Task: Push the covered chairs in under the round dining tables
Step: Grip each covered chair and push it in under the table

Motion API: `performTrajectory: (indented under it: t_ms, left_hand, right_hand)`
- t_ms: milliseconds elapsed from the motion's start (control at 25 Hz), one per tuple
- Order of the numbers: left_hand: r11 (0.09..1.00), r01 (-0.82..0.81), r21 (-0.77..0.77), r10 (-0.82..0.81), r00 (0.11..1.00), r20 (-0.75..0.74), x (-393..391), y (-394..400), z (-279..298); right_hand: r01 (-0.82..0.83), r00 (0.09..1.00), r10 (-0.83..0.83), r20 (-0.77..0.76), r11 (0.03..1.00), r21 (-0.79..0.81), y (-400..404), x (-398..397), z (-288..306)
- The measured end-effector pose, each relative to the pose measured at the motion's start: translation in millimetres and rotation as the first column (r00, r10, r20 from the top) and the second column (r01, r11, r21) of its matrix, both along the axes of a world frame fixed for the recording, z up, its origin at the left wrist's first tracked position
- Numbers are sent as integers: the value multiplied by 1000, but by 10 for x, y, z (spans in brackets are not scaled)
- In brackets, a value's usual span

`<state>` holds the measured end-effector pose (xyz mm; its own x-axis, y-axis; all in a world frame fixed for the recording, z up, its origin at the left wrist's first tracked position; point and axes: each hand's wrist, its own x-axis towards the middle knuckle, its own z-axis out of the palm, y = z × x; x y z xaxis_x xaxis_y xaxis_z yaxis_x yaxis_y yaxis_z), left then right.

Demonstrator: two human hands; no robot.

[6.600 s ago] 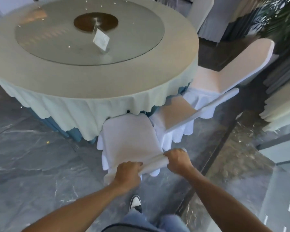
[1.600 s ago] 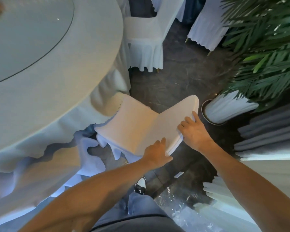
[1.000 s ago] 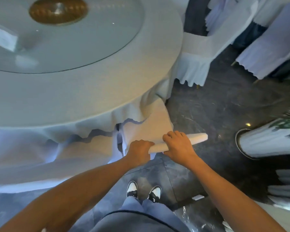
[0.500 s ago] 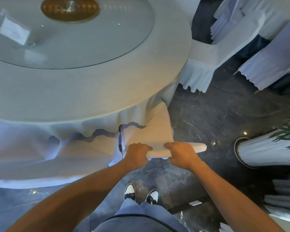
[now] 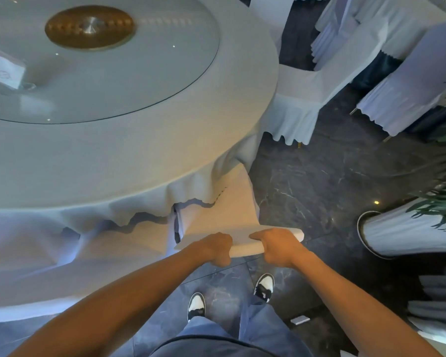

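Observation:
A round dining table (image 5: 129, 155) with a pale cloth and a glass turntable fills the upper left. Directly in front of me stands a white-covered chair (image 5: 216, 215); its seat is tucked beneath the hanging tablecloth and only its backrest shows. My left hand (image 5: 214, 249) and my right hand (image 5: 276, 247) both grip the top edge of that backrest, side by side. To its left another covered chair (image 5: 119, 243) sits partly under the cloth. A third covered chair (image 5: 301, 99) stands at the table's right side, seat sticking out.
A white planter (image 5: 402, 233) with a green palm stands on the dark marble floor at right. More covered chairs (image 5: 410, 96) of a neighbouring table crowd the upper right. A card holder (image 5: 3, 70) rests on the turntable. My shoes show below the chair.
Since 1.6 s ago the chair I hold has gone from angled out on the floor to seat under the tablecloth. Over the last half second it has barely shifted.

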<state>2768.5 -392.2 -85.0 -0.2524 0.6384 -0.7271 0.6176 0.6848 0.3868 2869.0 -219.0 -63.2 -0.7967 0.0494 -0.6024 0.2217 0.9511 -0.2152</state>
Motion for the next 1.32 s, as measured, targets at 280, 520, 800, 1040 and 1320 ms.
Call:
performTrajectory:
  t_ms: [280, 520, 800, 1040, 1320]
  left_hand:
    - [907, 136, -397, -46, 972, 228, -331, 629, 242]
    - [941, -309, -141, 300, 951, -79, -626, 1776, 455]
    - [852, -399, 339, 503, 804, -316, -637, 3431, 663]
    - [823, -375, 428, 543, 742, -394, -1046, 4737, 688]
    - [854, -385, 351, 485, 832, -268, -2200, 6802, 484]
  right_hand:
    - [-83, 934, 179, 309, 950, -301, 650, -311, 69]
    - [-60, 980, 113, 166, 953, -296, 2197, -626, 567]
    - [17, 1000, -18, -4, 991, -135, 3969, -785, 842]
    - [141, 982, -147, -121, 989, -53, 5385, -1279, 665]
    - [182, 981, -182, -70, 983, -11, 7278, -2503, 469]
